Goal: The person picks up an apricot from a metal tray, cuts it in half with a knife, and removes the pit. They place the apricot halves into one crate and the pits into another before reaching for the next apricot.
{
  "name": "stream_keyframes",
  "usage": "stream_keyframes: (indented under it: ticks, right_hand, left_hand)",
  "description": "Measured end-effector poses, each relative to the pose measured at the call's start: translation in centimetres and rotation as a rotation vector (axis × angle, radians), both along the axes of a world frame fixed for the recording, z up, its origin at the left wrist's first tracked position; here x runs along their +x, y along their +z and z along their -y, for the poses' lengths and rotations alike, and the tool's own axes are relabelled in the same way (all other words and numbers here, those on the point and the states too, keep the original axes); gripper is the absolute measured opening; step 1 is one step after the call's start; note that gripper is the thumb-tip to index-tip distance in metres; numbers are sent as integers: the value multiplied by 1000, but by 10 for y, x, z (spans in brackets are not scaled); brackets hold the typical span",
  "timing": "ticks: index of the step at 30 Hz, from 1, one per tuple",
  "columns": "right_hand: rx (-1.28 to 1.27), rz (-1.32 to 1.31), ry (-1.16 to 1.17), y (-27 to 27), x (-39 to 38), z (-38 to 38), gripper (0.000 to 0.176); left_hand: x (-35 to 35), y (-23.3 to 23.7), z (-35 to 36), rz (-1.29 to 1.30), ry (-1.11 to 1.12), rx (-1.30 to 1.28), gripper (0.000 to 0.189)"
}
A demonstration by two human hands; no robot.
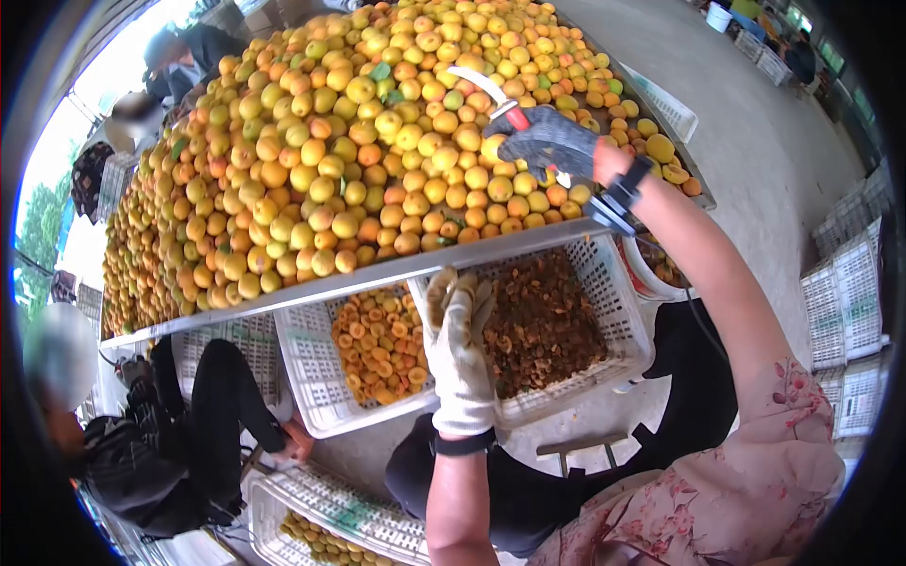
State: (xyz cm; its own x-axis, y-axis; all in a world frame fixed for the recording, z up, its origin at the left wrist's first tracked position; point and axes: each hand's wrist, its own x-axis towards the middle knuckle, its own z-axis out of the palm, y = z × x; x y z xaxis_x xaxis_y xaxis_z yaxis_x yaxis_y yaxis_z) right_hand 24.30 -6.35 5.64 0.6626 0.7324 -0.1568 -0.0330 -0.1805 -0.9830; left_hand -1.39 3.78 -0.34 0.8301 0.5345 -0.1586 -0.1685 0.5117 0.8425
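Note:
My right hand point(552, 144), in a dark grey glove, grips a curved knife point(483, 87) by its red handle, over the near right part of a heap of apricots point(321, 141). The blade points up and left. One apricot lies right beside the gloved fingers. My left hand point(461, 354), in a white glove with brown-stained fingertips, is above the shared edge of two white crates, its fingers stretched toward the table edge. I see nothing held in it. Halved apricots point(377, 340) fill the left crate; brown pits point(543, 316) fill the right crate.
A metal table rim point(359, 275) bounds the heap. A bucket point(651, 264) stands right of the pit crate. Another crate point(330, 505) with fruit is at lower left. A person in dark clothes point(160, 462) sits on the left; others are behind. Stacked crates point(845, 302) line the right.

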Motion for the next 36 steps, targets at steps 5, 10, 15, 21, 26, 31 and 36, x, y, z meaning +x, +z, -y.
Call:
stream_keyframes:
  ticks: [5, 10, 15, 21, 26, 31, 36]
  right_hand:
    - [131, 15, 133, 6, -111, 24, 39]
    - [29, 189, 67, -13, -158, 23, 35]
    - [109, 837, -89, -14, -181, 18, 43]
    - [82, 570, -43, -12, -210, 40, 24]
    - [114, 496, -54, -22, -222, 35, 26]
    - [155, 458, -64, -26, -221, 29, 24]
    - [149, 460, -40, -33, -217, 24, 21]
  left_hand:
    - [-1, -4, -3, 354, -283, -288, 53]
    - [-17, -1, 10, 278, -207, -188, 39]
    - [-30, 8, -3, 356, -182, -397, 36]
    - [-40, 20, -25, 448, -131, -412, 45]
    - [-40, 22, -29, 412, -100, -300, 39]
    - [-36, 13, -31, 424, -100, -269, 40]
    - [-37, 8, -33, 358, -75, -253, 39]
